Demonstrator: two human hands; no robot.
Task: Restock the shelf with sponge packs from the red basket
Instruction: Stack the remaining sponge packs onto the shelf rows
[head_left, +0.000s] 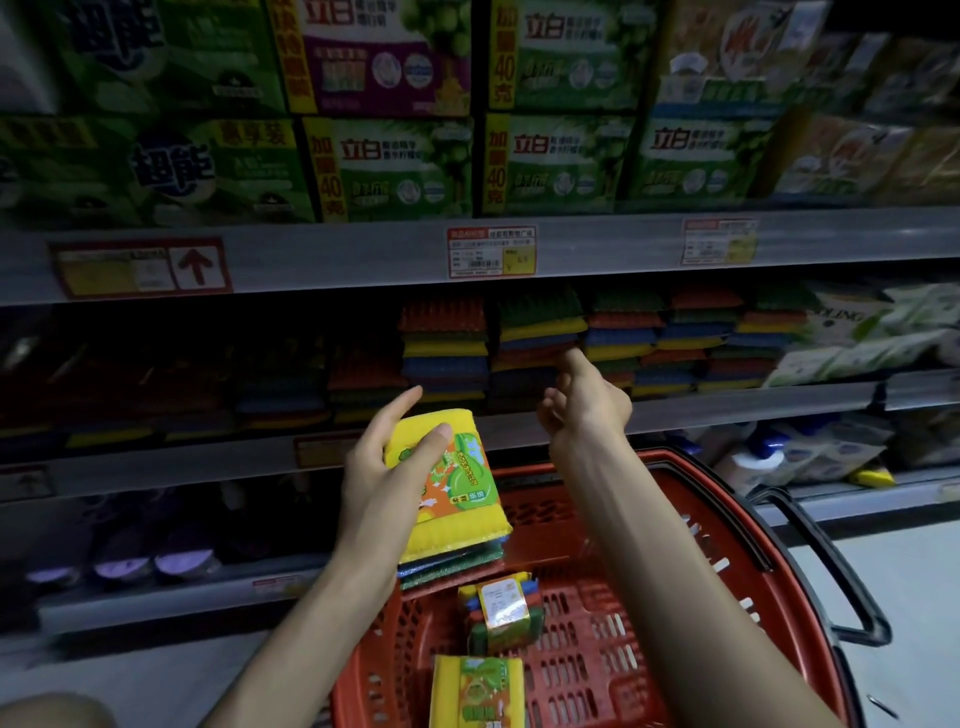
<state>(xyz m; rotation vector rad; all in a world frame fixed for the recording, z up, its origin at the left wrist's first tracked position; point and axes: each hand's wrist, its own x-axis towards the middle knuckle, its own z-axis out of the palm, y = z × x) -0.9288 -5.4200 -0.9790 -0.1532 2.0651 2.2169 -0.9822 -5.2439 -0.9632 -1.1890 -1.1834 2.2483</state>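
The task is partway done: sponge stacks (621, 338) already fill the far shelf (727, 410). The left hand (384, 483) grips a sponge pack (452, 488) above the red basket (727, 525), where two packs (506, 613) remain. The right hand (587, 400) holds nothing, its forefinger out toward the stacks.

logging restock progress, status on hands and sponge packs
Left hand grips a sponge pack above the red basket. Right hand empty, finger at the shelf stacks. Two more packs in basket; nothing blocking.
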